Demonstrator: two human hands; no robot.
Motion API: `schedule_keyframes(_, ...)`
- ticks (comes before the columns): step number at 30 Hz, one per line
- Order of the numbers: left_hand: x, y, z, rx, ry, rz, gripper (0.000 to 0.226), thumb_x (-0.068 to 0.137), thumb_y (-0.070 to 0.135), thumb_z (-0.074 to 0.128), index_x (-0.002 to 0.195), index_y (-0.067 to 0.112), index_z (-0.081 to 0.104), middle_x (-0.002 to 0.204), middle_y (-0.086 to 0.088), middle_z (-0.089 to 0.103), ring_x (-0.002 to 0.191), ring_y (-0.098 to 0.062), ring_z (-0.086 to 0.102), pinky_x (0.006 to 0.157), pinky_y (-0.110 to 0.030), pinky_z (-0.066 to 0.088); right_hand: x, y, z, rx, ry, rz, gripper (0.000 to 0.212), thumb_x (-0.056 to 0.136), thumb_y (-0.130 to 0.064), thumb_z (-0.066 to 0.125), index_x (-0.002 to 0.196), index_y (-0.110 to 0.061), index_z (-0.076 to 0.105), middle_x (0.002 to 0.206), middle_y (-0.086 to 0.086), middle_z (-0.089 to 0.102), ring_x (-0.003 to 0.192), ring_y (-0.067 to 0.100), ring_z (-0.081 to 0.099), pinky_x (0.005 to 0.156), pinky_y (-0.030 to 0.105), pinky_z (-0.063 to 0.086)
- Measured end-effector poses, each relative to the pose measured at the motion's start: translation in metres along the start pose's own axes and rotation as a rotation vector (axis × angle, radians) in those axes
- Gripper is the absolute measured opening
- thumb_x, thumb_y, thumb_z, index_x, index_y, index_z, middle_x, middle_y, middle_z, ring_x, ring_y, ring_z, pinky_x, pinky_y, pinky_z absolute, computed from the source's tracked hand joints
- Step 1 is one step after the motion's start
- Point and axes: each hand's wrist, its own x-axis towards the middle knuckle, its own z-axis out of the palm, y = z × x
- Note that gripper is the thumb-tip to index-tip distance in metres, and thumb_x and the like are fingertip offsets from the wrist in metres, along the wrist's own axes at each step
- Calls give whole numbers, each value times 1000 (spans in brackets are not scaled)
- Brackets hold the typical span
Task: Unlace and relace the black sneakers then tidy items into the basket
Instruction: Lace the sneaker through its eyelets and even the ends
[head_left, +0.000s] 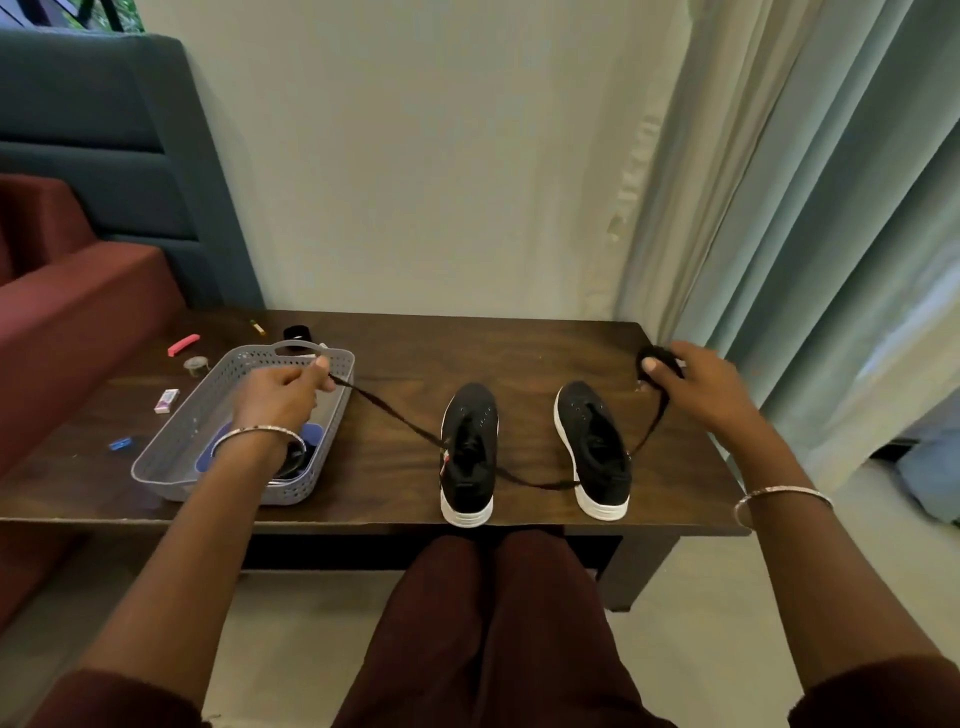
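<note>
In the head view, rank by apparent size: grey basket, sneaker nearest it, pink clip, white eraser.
1. grey basket
2. black sneaker
3. pink clip and white eraser look about alike, so unranked.

Soft, even daylight lit the scene, brightest on the pale curtain (810, 218) at 2 o'clock and the wall (441, 156) at 12. The dark table (519, 348) carried a faint sheen and only weak, diffuse shadows, while the space beneath it at 6 o'clock fell nearly black. The whole frame was slightly soft. The left hand (283, 389) and right hand (701, 384) had fuzzy edges, and the thin lace (389, 410) nearly merged with the wood. Wide-angle distortion leaned the curtain and the sofa (104, 156) at 10 o'clock outward and stretched the lower corners.
</note>
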Motion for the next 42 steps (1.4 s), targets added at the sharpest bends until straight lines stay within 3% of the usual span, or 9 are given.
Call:
schedule_keyframes(4, -6, 33, 13, -300, -114, -43, 37, 98, 43, 60, 76, 14, 63, 88, -3, 68, 50, -8, 44, 39, -19, 35, 5, -19, 4, 177, -102, -82, 10, 88, -17, 77, 96, -17, 72, 95, -2, 73, 95, 14, 66, 82, 29, 44)
schedule_keyframes(6, -11, 44, 16, -415, -196, -29, 37, 98, 44, 58, 73, 17, 58, 106, 1, 75, 45, -6, 41, 36, -17, 33, 7, -24, 6, 398, -107, -26, 16, 84, -9, 80, 96, -15, 71, 99, 2, 74, 94, 15, 68, 83, 29, 49)
schedule_keyframes(10, -31, 64, 27, -445, -321, 22, 33, 100, 41, 55, 81, 15, 61, 104, -2, 77, 42, -7, 38, 37, -16, 32, 13, -26, 33, 75, -26, 47, 19, 90, -10, 71, 103, -22, 66, 98, -3, 70, 100, 18, 66, 85, 30, 48)
schedule_keyframes(14, -41, 72, 40, -250, -411, 81, 29, 100, 34, 56, 91, 12, 73, 101, 4, 75, 46, -4, 44, 39, -15, 33, 6, -41, 52, 180, 94, -17, 14, 93, -12, 65, 102, -23, 67, 95, -9, 69, 92, 10, 67, 91, 36, 55)
schedule_keyframes(22, -47, 96, 62, 97, -668, 251, 29, 95, 33, 63, 75, 15, 73, 51, 10, 51, 40, -3, 36, 38, -15, 30, -28, -133, 44, 875, -422, -353, 48, 91, -14, 73, 136, -16, 58, 129, 3, 66, 120, 16, 64, 101, 32, 53)
schedule_keyframes(27, -47, 94, 57, -3, -601, 150, 26, 92, 28, 70, 80, 5, 67, 53, 2, 59, 39, -5, 39, 37, -15, 31, -30, -142, 60, 740, -406, -343, 38, 87, -20, 79, 124, -17, 69, 114, 1, 74, 109, 16, 69, 101, 39, 53)
schedule_keyframes(31, -46, 81, 39, -68, -580, 116, 21, 92, 23, 70, 100, 5, 66, 63, -4, 64, 40, -6, 38, 37, -14, 30, -34, -135, 60, 599, -276, -320, 13, 85, -25, 82, 96, -19, 81, 88, 0, 77, 79, 11, 67, 82, 35, 53)
schedule_keyframes(36, -53, 67, 20, -286, -699, 40, 24, 93, 27, 61, 100, 6, 70, 68, -2, 65, 44, -3, 42, 37, -10, 29, -47, -137, 58, 489, -222, -308, 5, 92, -24, 74, 93, -19, 75, 85, -6, 73, 73, -1, 61, 73, 23, 48)
schedule_keyframes(42, -59, 57, 17, -565, -664, 11, 34, 78, 12, 70, 111, 4, 70, 104, -11, 76, 81, -9, 73, 64, -14, 56, -50, -127, 56, 686, -259, -134, 9, 99, -21, 64, 100, -14, 69, 80, -1, 72, 71, 7, 61, 68, 25, 46)
